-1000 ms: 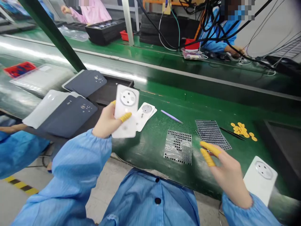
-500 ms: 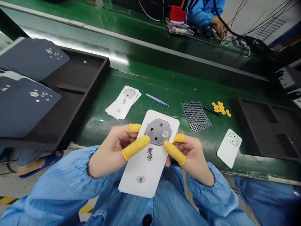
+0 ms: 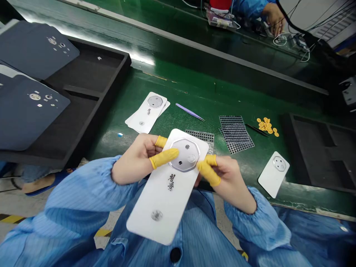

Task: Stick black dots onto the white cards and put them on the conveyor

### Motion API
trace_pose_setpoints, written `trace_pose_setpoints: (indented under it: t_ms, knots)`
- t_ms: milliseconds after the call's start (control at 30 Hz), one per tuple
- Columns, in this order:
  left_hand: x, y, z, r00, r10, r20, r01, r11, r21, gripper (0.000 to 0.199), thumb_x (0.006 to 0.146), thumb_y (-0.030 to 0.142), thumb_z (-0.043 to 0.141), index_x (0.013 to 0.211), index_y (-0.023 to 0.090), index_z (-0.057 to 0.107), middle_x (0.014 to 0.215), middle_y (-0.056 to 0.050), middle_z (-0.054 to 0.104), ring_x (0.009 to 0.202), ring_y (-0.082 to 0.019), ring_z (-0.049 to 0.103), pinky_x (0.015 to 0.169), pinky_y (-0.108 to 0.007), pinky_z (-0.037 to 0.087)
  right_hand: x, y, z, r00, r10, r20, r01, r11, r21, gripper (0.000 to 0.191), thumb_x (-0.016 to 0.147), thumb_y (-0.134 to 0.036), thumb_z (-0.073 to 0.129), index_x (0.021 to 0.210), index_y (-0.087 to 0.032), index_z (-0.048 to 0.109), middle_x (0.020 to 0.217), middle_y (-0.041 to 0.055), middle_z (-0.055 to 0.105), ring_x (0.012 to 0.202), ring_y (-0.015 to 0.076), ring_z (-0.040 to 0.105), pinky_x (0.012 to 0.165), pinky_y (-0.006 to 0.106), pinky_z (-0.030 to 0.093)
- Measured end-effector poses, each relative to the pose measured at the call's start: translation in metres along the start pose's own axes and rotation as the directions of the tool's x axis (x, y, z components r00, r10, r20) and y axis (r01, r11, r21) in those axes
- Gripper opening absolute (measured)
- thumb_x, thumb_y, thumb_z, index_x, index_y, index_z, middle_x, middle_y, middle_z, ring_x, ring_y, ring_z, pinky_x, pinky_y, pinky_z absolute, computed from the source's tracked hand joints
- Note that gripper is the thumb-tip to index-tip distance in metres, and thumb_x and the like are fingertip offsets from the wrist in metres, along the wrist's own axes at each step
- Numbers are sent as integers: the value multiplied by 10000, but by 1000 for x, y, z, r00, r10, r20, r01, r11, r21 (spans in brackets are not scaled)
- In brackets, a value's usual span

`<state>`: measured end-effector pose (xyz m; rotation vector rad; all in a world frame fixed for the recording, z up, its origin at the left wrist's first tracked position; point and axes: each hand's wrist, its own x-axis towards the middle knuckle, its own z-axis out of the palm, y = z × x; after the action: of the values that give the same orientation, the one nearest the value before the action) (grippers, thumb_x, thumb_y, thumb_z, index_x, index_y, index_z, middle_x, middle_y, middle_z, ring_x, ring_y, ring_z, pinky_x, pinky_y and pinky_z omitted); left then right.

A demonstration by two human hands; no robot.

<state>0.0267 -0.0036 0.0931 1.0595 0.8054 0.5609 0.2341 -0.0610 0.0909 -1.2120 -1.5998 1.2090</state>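
Both hands hold a white phone-shaped panel point(image 3: 160, 198) with a grey octagonal disc near its top and dark markings below. My left hand point(image 3: 139, 157) grips the panel's left edge, its yellow-covered thumb lying over the disc. On the right edge, my right hand point(image 3: 222, 172) pinches the panel with yellow-covered thumb and finger, beside the disc's clear round spot. Partly behind the panel lies a sheet of small dark dots point(image 3: 207, 137).
Left, a black tray point(image 3: 111, 79) holds dark blue panels point(image 3: 30, 107). White panels point(image 3: 147, 115), purple tweezers point(image 3: 190, 112), dotted sheets point(image 3: 236, 135), yellow pieces point(image 3: 267, 126) and another white panel point(image 3: 274, 174) lie on the green table. A person's hand point(image 3: 274, 16) is beyond.
The held panel has tilted and its lower end has come nearer and to the left. My left thumb now reaches further over the disc. The whole view has shifted slightly.
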Motion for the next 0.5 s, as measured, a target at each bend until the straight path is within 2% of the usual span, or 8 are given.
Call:
trace_pose_setpoints:
  t_ms: [67,133,233,300,333,400,467,500]
  knots:
    - [15,-7,-18,993,-100,55,90,984,157,228,760,346,703,832,129,711,783,-65,765,650,-198,716,529,-256,581,25,18,-14,989,-103,-109,62,944,-325,229,916,-284,524,817,-155,686,711,37,698,637,146,665,591,268,566]
    - [34,-16,-38,988,-142,65,105,911,398,298,755,407,682,861,129,696,824,-71,764,712,-207,716,574,-271,582,57,41,-27,966,-212,-148,80,789,-609,243,920,-271,501,1033,-132,664,983,118,690,886,223,662,775,388,568]
    - [55,-27,-62,993,-118,6,81,717,693,411,760,466,642,969,114,682,804,-83,752,715,-228,706,572,-298,565,106,74,-36,978,-206,-17,101,548,-831,381,889,-230,530,1231,-62,547,1285,229,517,1190,336,504,975,532,455]
    - [58,-31,-69,996,-75,-58,92,642,761,512,767,472,634,1097,82,640,806,-105,737,712,-252,696,617,-358,567,128,90,-36,987,-155,52,122,489,-864,355,872,-208,548,1198,-68,560,1335,232,462,1246,352,442,1014,549,413]
    - [56,-33,-70,996,-14,-90,80,603,794,549,782,464,621,1157,63,608,848,-126,729,747,-270,693,669,-402,567,135,96,-35,987,-145,71,134,489,-862,302,873,-202,542,1149,-87,585,1318,216,475,1231,342,451,1008,541,418]
    - [46,-38,-67,976,200,-91,-8,443,896,549,845,419,558,1236,34,549,1015,-182,692,903,-311,669,807,-482,541,144,106,-34,984,-159,74,147,520,-842,193,883,-188,512,1035,-129,615,1219,176,538,1137,306,510,959,505,457]
    - [32,-45,-63,905,425,29,-135,222,966,462,899,333,493,1217,3,550,1173,-241,614,1057,-338,610,901,-502,508,149,111,-35,983,-177,55,146,561,-815,143,884,-173,493,965,-147,608,1097,147,581,1020,274,552,890,462,488]
    - [26,-50,-61,865,489,114,-200,127,971,394,908,287,479,1149,-6,582,1216,-266,578,1095,-344,588,911,-492,510,151,111,-38,983,-179,39,138,585,-799,131,883,-168,488,950,-151,599,1049,134,593,975,262,563,866,447,492]
